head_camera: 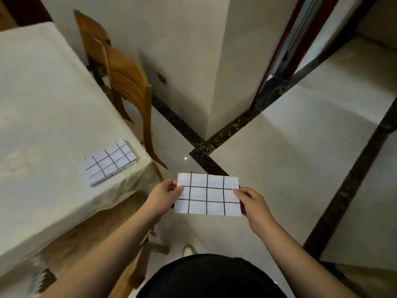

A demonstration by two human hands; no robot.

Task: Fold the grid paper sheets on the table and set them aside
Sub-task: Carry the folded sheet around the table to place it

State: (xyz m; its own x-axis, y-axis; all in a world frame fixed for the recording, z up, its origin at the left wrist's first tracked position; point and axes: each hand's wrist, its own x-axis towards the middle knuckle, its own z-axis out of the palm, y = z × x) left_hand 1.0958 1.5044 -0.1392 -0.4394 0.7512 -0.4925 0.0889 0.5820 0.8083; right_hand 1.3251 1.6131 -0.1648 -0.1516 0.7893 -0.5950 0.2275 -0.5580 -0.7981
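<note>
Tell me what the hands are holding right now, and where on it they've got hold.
A folded grid paper sheet, held in the air off the table. The left hand pinches its left edge, the right hand its right edge.

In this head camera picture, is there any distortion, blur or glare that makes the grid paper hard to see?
Head view: strong wide-angle distortion bends the wall corner and table edge; the lighting is soft and dim; one small glare spot shines on the floor. The held grid paper is sharp, its lines clear; the folded stack on the table is slightly softer but readable.
</note>
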